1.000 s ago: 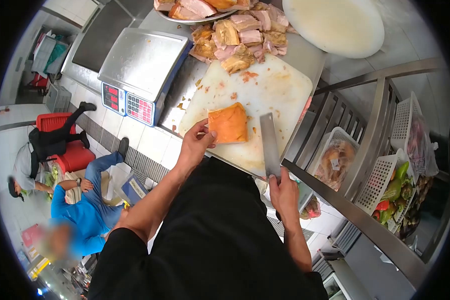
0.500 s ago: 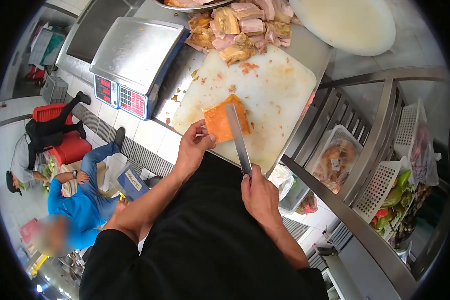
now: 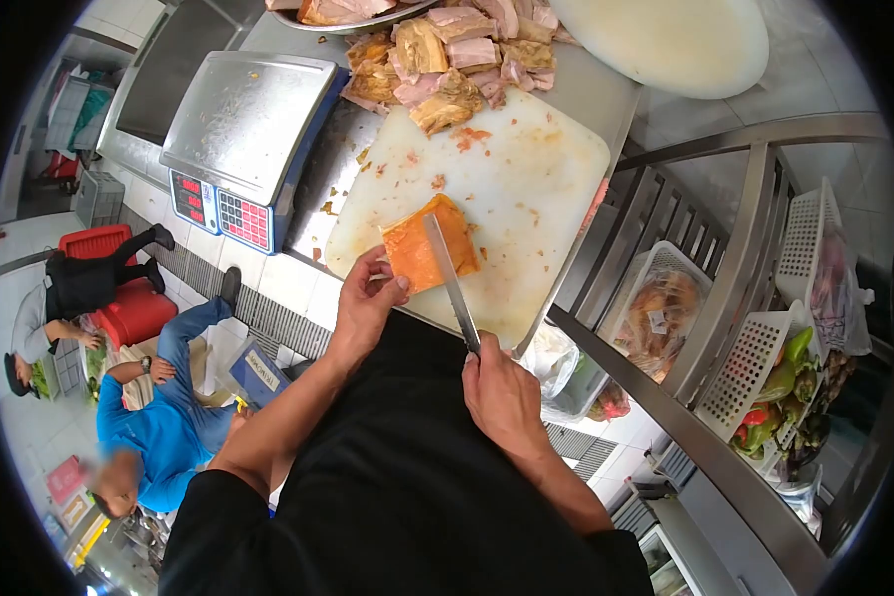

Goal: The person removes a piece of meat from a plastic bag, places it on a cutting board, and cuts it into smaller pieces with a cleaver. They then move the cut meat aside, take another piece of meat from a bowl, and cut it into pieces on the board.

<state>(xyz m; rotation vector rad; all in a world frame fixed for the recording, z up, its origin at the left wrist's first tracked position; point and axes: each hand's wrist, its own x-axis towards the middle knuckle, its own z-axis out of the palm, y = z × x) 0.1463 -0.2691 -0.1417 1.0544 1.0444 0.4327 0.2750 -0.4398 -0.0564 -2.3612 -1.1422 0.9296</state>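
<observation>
An orange-skinned slab of meat [image 3: 413, 250] lies on the white cutting board [image 3: 536, 199], near the edge closest to me. My left hand [image 3: 368, 306] pinches its left corner between thumb and fingers. In my right hand [image 3: 504, 389] is a knife [image 3: 451, 276], gripped by the handle, which the fingers hide. The blade slants up and left across the slab's right part. Small orange and brown scraps dot the board. At the board's far edge sits a pile of cut pork chunks [image 3: 447, 60].
Left of the board stands a digital scale [image 3: 248, 124]; beyond it is a sink [image 3: 174, 84]. A round white board [image 3: 670, 40] is at the far right. To the right, a metal rack [image 3: 656, 377] holds baskets of peppers [image 3: 780, 387] and bagged food. Two people are at the left.
The whole view has shifted slightly, moving the counter left in the picture. My hands, the knife and the slab keep nearly the same arrangement. The person in blue has turned their head.
</observation>
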